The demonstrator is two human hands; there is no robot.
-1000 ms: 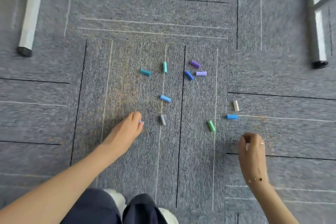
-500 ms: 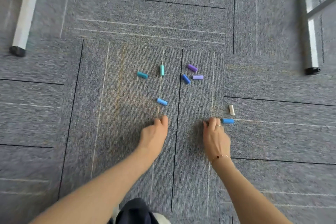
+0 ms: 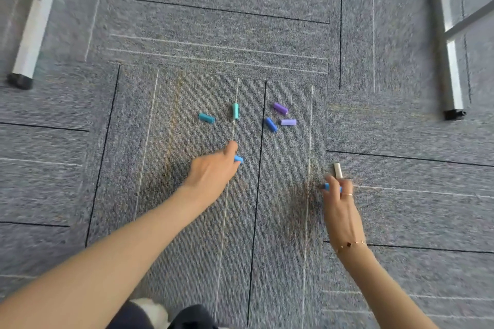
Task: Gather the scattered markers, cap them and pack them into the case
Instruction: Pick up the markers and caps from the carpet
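Short coloured marker caps lie scattered on the grey carpet. A teal cap (image 3: 206,118), a mint cap (image 3: 235,111), a purple cap (image 3: 280,108), a dark blue cap (image 3: 271,124) and a lilac cap (image 3: 288,122) lie beyond both hands. My left hand (image 3: 213,172) rests on the carpet with its fingertips closed on a light blue cap (image 3: 239,159). My right hand (image 3: 339,203) pinches a blue cap (image 3: 327,186) at floor level. A white cap (image 3: 338,170) lies just beyond its fingers. Neither a case nor marker bodies are in view.
A white table leg (image 3: 32,32) with a black foot stands at the far left. A grey metal frame leg (image 3: 447,45) stands at the far right. My knees and a white shoe (image 3: 149,311) show at the bottom edge.
Both hands have moved forward. The grey cap and the green cap no longer lie on the carpet. My left hand now reaches the light blue cap, my right the blue one.
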